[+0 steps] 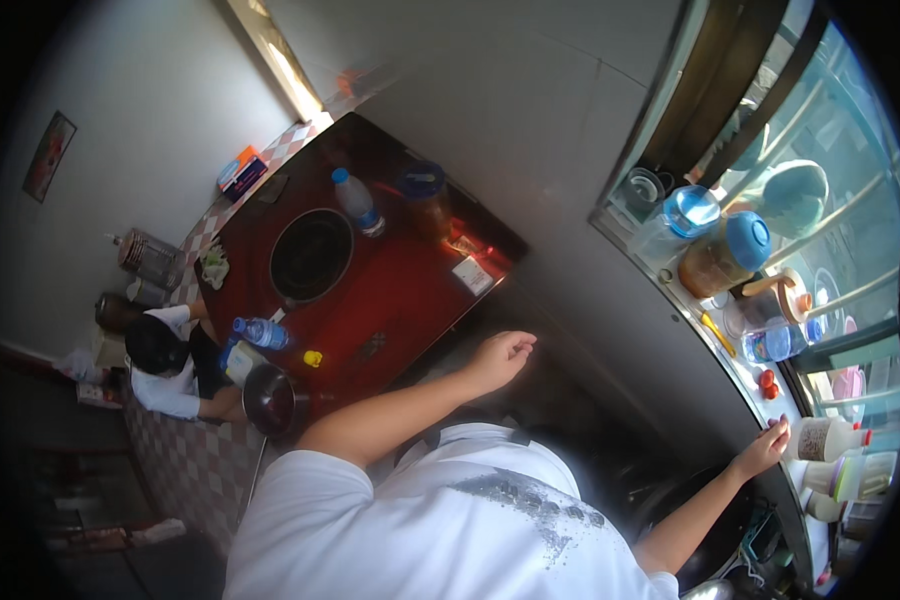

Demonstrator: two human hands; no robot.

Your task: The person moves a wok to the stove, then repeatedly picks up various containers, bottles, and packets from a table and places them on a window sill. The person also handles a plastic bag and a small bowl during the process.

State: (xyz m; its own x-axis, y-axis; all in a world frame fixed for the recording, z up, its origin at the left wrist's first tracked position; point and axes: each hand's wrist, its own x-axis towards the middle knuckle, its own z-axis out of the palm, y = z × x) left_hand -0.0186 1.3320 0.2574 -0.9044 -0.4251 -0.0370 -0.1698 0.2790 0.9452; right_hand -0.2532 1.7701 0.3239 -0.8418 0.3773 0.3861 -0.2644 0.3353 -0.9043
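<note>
My left hand (501, 361) is in mid-view over the dark space beside the red table, fingers loosely curled. No object shows in it, though its palm side is hidden. Nearest to it on the table is a small white box (472, 275). At the right, my right hand (763, 451) is raised at the edge of the windowsill (682, 296), with thumb and fingertips close together. Something small and purplish may be between them; I cannot tell. Just beyond its fingers are two red tomatoes (769, 384) and a white-capped plastic bottle (821, 439) with dark contents.
The red table (390, 300) carries a round black hotplate (311, 255), plastic water bottles (262, 333), a yellow toy duck (313, 358) and a dark bowl (270, 401). A person (169, 367) sits low beyond it. Jars (720, 259) line the sill; a large black wok (709, 517) is below my right forearm.
</note>
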